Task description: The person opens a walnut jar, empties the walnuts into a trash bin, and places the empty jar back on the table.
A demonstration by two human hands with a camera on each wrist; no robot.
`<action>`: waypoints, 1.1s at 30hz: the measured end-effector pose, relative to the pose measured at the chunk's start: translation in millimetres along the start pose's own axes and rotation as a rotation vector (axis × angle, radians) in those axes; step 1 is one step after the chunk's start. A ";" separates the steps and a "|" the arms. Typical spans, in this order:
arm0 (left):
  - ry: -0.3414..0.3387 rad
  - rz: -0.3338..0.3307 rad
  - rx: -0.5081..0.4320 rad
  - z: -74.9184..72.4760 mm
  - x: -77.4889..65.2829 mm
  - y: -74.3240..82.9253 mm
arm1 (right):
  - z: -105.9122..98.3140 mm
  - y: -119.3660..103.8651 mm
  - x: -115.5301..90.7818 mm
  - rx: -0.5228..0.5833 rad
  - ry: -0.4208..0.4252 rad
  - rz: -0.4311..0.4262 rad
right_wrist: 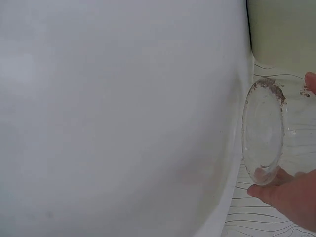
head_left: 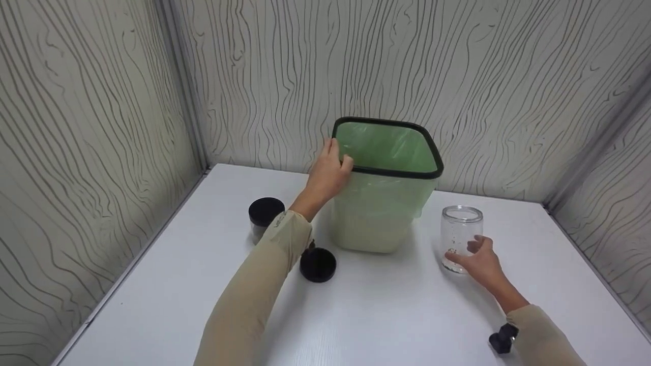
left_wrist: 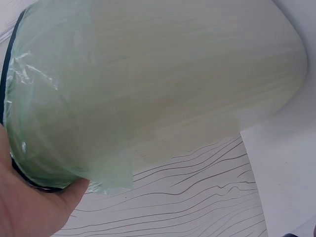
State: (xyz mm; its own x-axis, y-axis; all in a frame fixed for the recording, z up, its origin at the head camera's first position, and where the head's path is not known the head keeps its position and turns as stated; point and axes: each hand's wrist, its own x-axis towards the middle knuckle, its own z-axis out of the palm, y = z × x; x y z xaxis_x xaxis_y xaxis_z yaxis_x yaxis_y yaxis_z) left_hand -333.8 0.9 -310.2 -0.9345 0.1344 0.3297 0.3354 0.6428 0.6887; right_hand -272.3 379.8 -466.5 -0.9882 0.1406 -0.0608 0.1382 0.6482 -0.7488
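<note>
A pale bin (head_left: 374,223) lined with a green bag (head_left: 386,147) stands tilted at the middle back. My left hand (head_left: 329,170) grips its black rim (head_left: 396,174) at the left corner, and in the left wrist view the thumb presses over the bag's edge. To the right of the bin, my right hand (head_left: 480,262) holds a lidless clear glass jar (head_left: 455,234), thumb on one side and fingers on the other. Brown specks cling near the jar's base (right_wrist: 264,131), whose underside shows in the right wrist view.
A black lid (head_left: 318,265) lies in front of the bin. Another jar with a black lid (head_left: 267,211) stands on the left, partly hidden by my left sleeve (head_left: 254,284). Patterned wall panels (head_left: 285,76) rise behind and beside the white table (head_left: 376,310).
</note>
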 end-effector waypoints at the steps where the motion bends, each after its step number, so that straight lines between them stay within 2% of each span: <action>1: 0.002 0.000 0.002 -0.1 0.0 0.0 | 0.2 0.7 0.2 -0.001 -0.001 0.002; 11: -0.005 0.000 -0.005 0.6 0.7 0.8 | 0.9 6.3 0.5 -0.018 0.001 -0.006; 25: -0.011 -0.009 -0.020 0.1 1.6 1.0 | -5.5 6.3 0.1 -0.116 -0.031 0.026; 33: -0.014 -0.003 -0.020 1.6 2.0 0.8 | -6.4 10.6 0.9 -0.104 -0.031 0.026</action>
State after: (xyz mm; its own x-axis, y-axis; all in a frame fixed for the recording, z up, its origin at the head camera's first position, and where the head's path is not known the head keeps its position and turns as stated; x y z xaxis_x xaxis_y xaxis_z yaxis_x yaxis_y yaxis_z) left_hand -335.5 2.9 -310.1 -0.9372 0.1432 0.3181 0.3344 0.6280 0.7026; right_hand -271.3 391.5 -470.3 -0.9855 0.1364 -0.1005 0.1683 0.7188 -0.6745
